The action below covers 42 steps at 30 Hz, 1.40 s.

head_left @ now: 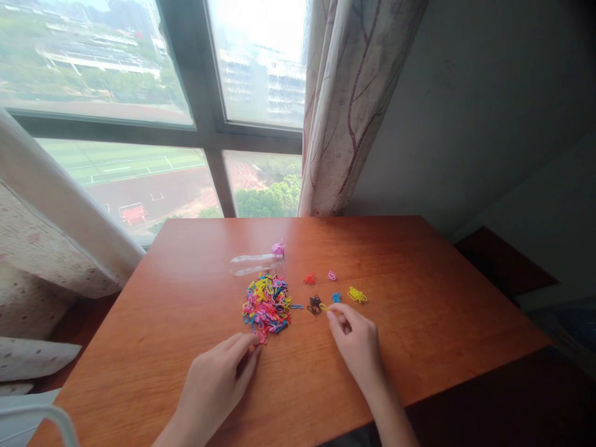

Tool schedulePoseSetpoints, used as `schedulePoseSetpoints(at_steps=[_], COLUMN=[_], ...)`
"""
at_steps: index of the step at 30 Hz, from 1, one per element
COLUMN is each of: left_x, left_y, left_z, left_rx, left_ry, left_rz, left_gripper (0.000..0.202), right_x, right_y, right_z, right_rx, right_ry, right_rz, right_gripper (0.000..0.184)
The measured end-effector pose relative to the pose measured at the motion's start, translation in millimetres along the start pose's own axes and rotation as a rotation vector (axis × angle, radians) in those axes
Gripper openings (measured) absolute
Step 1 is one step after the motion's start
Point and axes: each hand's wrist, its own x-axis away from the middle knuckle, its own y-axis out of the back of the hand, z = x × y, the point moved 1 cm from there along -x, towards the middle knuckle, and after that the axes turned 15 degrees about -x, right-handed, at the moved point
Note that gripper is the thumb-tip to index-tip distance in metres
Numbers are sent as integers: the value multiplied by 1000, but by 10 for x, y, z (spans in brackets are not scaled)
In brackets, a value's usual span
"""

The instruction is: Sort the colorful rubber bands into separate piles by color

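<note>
My right hand (356, 332) pinches a small yellow loop (324, 307), which looks like a rubber band, between thumb and forefinger. Just left of it lies a little heap of black loops (314, 304). My left hand (223, 369) is at the near edge of a mixed pile of coloured loops (267, 304). Its thumb and fingertips are drawn together on a pink loop (262, 338), partly hidden by the fingers. A single blue loop (297, 307) rests between the mixed pile and the black heap.
Separate small heaps lie to the right: red (310, 279), pink (331, 275), blue (336, 298) and yellow (357, 294). Behind the pile a clear plastic container (254, 264) lies beside a purple piece (278, 249). The wooden table (139, 347) stands against a window with curtains (344, 112).
</note>
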Motion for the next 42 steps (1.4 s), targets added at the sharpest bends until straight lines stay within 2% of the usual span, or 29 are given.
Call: schedulePoseSetpoints(at_steps=[4, 6, 11, 15, 20, 32, 36, 42], left_x=[0, 0, -4, -6, -3, -10, -25, -29], left_y=[5, 7, 2, 4, 20, -2, -7, -6], left_z=[-3, -3, 3, -1, -6, 7, 16, 31], left_rx=[-10, -16, -23, -22, -16, -67, -82, -64], left_ry=[-1, -2, -7, -14, -15, 115, 124, 120], left_rz=[-3, -2, -9, -28, -46, -73, -43, -23], left_gripper=[21, 21, 20, 19, 19, 24, 27, 25], right_x=[-139, -189, -223, -192, -120, 110, 153, 154], right_y=[406, 553, 644, 596, 480, -146, -214, -209], right_z=[-320, -449, -602, -585, -423, 64, 138, 154], right_rx=[115, 172, 248, 268, 236, 69, 74, 78], right_ry=[-57, -85, -102, -111, -78, 58, 86, 83], right_rz=[-175, -220, -213, -219, -255, 58, 129, 151], right_gripper=[28, 34, 41, 39, 36, 20, 18, 18])
